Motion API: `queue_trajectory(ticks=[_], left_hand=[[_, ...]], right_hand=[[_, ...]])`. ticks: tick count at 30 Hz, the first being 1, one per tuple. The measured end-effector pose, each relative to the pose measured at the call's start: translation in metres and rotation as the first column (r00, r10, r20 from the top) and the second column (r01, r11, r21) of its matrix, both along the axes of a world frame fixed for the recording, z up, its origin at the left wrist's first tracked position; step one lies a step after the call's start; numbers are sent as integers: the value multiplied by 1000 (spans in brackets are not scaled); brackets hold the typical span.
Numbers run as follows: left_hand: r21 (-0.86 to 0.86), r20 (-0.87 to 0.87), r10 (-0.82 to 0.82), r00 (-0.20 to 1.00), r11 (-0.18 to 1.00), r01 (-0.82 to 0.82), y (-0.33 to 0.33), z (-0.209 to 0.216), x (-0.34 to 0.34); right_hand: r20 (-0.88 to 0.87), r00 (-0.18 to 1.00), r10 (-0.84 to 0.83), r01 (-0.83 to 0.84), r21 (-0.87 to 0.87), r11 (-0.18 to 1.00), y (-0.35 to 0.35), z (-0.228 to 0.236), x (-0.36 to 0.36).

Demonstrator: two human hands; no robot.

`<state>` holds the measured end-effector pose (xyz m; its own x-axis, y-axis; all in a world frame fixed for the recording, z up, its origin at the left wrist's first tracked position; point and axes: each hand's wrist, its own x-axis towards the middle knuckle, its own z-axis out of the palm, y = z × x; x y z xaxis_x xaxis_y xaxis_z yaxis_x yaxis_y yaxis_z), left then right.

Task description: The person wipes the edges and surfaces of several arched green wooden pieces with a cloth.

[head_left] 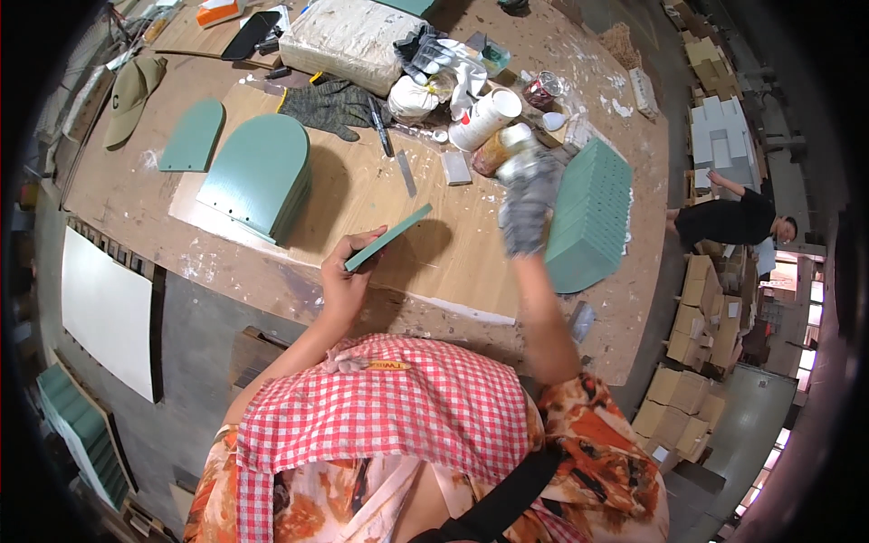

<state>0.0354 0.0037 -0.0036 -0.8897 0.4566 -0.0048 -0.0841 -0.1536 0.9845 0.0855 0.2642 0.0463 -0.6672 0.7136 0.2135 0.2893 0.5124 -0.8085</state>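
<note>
My bare left hand (347, 279) pinches a thin green painted board (387, 239) by its lower end, tilted and seen almost edge-on above the wooden sheet. My right hand (528, 204), in a grey work glove, is smeared by motion, so its fingers and anything in them cannot be made out. Just beyond it are a brown-stained jar (491, 156) and a white tub (486, 119) lying tilted. To its right stands a row of stacked green boards (588, 217). On my left sits a pile of round-topped green boards (258, 172), with a smaller round-topped board (193, 136) beside it.
A putty blade (405, 174), a marker (379, 125) and a loose grey glove (330, 107) lie mid-table. Behind them rests a large wrapped white block (342, 43). A cap (135, 101) lies far left. At right, a person (735, 217) stands among cardboard boxes (697, 294).
</note>
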Motion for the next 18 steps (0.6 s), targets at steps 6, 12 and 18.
queue_trajectory(ticks=[6, 12, 18], left_hand=[[-286, -216, -114, 970, 957, 49, -9, -1, 1], [-153, -236, 5, 972, 987, -43, 6, -4, 1], [-296, -163, -82, 983, 955, 31, 0, 6, -5]], right_hand=[[186, 923, 338, -383, 553, 740, -154, -30, -11], [-209, 964, 162, -250, -525, 814, -129, -41, -15], [0, 889, 457, -457, 53, 888, -137, -17, -9]])
